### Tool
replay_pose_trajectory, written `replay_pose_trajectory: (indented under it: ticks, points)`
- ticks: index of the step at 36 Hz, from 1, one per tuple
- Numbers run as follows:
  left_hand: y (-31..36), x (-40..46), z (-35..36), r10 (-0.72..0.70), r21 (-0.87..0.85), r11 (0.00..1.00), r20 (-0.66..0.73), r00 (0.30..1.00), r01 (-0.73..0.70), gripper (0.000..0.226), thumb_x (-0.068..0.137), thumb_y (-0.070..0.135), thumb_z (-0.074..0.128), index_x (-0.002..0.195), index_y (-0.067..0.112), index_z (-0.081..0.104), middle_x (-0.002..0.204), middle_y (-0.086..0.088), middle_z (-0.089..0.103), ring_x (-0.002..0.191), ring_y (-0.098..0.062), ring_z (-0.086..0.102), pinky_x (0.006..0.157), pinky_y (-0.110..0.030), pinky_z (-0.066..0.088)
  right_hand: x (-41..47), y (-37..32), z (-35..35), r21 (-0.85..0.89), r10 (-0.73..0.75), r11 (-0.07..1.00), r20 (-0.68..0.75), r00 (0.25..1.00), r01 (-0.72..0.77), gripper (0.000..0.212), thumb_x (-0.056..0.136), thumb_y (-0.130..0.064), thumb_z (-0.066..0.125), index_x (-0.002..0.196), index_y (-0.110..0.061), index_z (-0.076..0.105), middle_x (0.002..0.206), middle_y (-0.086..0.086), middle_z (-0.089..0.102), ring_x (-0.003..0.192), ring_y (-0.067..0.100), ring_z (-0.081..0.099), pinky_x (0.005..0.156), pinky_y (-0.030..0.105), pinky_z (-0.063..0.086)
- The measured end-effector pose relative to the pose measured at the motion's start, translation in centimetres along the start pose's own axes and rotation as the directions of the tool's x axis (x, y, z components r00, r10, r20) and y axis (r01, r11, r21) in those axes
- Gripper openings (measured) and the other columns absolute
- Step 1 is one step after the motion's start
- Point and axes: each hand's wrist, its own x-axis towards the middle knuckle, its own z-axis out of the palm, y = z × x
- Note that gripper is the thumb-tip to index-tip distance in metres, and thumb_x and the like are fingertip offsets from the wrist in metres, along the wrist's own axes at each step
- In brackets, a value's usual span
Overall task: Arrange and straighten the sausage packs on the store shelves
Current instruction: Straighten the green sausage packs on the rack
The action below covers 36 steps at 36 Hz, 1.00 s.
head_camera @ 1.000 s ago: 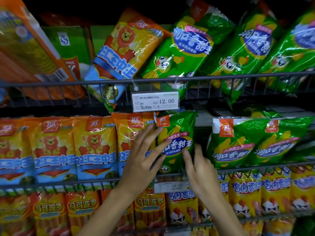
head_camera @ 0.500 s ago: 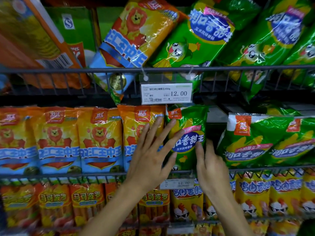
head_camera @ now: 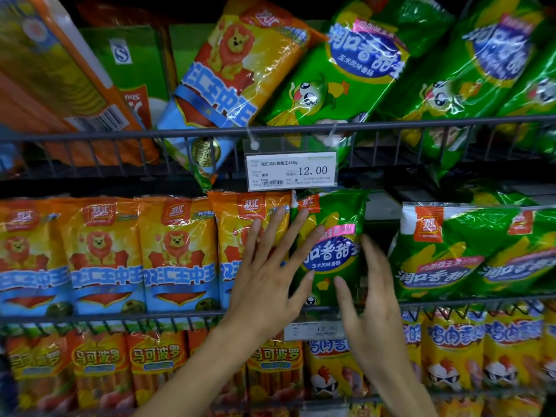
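Now raised higher: left hand [head_camera: 270, 275] flat, right hand [head_camera: 365, 299] open, bracing green pack [head_camera: 334, 245]; could topple rightward into gap.

Two bare hands show, the left hand [head_camera: 264, 284] and the right hand [head_camera: 370, 308]. The middle shelf carries five orange-and-blue plastic lion sausage packs [head_camera: 177, 254] on the left and three green plastic corn sausage packs [head_camera: 334, 245] to the right. The upper shelf shows one tilted orange lion pack [head_camera: 240, 70]. Two white paper price tags [head_camera: 291, 170] hang on the grey wire rails [head_camera: 120, 134].
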Motion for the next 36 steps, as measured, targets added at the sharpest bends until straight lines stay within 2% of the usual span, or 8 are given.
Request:
replay_pose_trajectory:
  ticks: [2,5,7,12,17,21,31,36]
  points:
    - [0.0,0.0,0.0,0.001,0.008,1.0,0.0,1.0,-0.001,0.069,0.105,0.047,0.044,0.163,0.031,0.01,0.172,0.002,-0.002,0.158,-0.027,-0.006,0.126,-0.055,0.001,0.1,-0.4,0.1,-0.011,-0.093,0.996,-0.016,0.996,0.093,0.069,0.101,-0.023,0.057,0.16,-0.025,0.022,0.167,-0.008,0.016,0.154,0.007,0.013,0.118,0.01,0.017]
    - [-0.3,0.4,-0.2,0.002,0.003,1.0,-0.026,1.0,-0.002,0.07,0.103,0.05,0.048,0.163,0.03,0.015,0.171,0.004,0.003,0.158,-0.028,-0.003,0.126,-0.058,0.007,1.4,-0.3,0.1,-0.105,-0.283,0.955,-0.036,0.958,0.278,0.062,0.1,-0.013,0.06,0.155,-0.012,0.034,0.167,0.002,0.019,0.156,0.023,0.013,0.126,0.031,0.014]
    - [-0.7,1.0,-0.5,0.0,0.01,1.0,-0.059,0.998,0.0,0.07,0.103,0.053,0.047,0.162,0.028,0.019,0.171,0.005,0.008,0.158,-0.028,-0.001,0.126,-0.058,0.009,2.8,-0.1,0.2,-0.124,-0.328,0.938,-0.011,0.945,0.324,0.061,0.098,-0.013,0.06,0.155,-0.01,0.035,0.166,0.003,0.022,0.156,0.025,0.013,0.127,0.033,0.012]
    - [-1.4,2.0,-0.5,-0.011,0.039,0.999,-0.095,0.995,0.015,0.069,0.103,0.057,0.045,0.161,0.027,0.023,0.17,0.004,0.013,0.158,-0.025,0.004,0.126,-0.056,0.012,5.0,0.4,0.8,-0.105,-0.267,0.955,0.1,0.959,0.277,0.064,0.101,-0.02,0.054,0.159,-0.014,0.026,0.168,-0.005,0.016,0.157,0.02,0.002,0.127,0.038,0.009]
    - [-1.7,2.2,-0.2,-0.049,0.037,0.998,-0.106,0.993,0.053,0.065,0.105,0.059,0.038,0.16,0.027,0.028,0.168,0.003,0.023,0.157,-0.024,0.012,0.124,-0.057,0.016,5.6,-0.1,1.4,-0.161,-0.198,0.964,0.102,0.975,0.213,0.063,0.101,-0.035,0.041,0.159,-0.018,0.026,0.167,-0.009,0.016,0.157,0.015,0.001,0.127,0.034,0.008]
    - [-1.7,2.3,-0.3,-0.095,0.06,0.993,-0.096,0.991,0.101,0.068,0.103,0.062,0.039,0.16,0.026,0.029,0.166,0.001,0.029,0.157,-0.023,0.015,0.125,-0.057,0.013,5.6,-0.1,1.4,-0.195,-0.145,0.967,0.095,0.985,0.161,0.062,0.102,-0.037,0.041,0.159,-0.019,0.027,0.166,-0.009,0.018,0.156,0.012,0.001,0.126,0.043,0.015]
    - [-1.3,0.3,0.0,-0.054,-0.017,0.998,-0.079,0.995,0.053,0.072,0.104,0.051,0.048,0.162,0.021,0.018,0.171,-0.003,0.007,0.158,-0.03,0.003,0.126,-0.057,0.01,1.2,0.2,1.2,-0.09,-0.121,0.988,0.016,0.993,0.122,0.071,0.101,-0.027,0.056,0.161,-0.019,0.02,0.17,-0.006,0.007,0.157,0.018,0.004,0.127,0.036,0.012]
    - [-0.6,-2.4,0.7,0.0,-0.024,1.0,-0.013,1.0,0.0,0.064,0.106,0.043,0.043,0.163,0.032,0.014,0.172,0.0,0.0,0.157,-0.034,-0.003,0.125,-0.061,0.003,-2.3,0.4,1.5,-0.135,0.011,0.991,0.004,1.0,-0.01,0.072,0.101,-0.042,0.05,0.161,-0.032,0.013,0.169,-0.017,0.004,0.153,0.0,0.009,0.118,0.033,0.025]
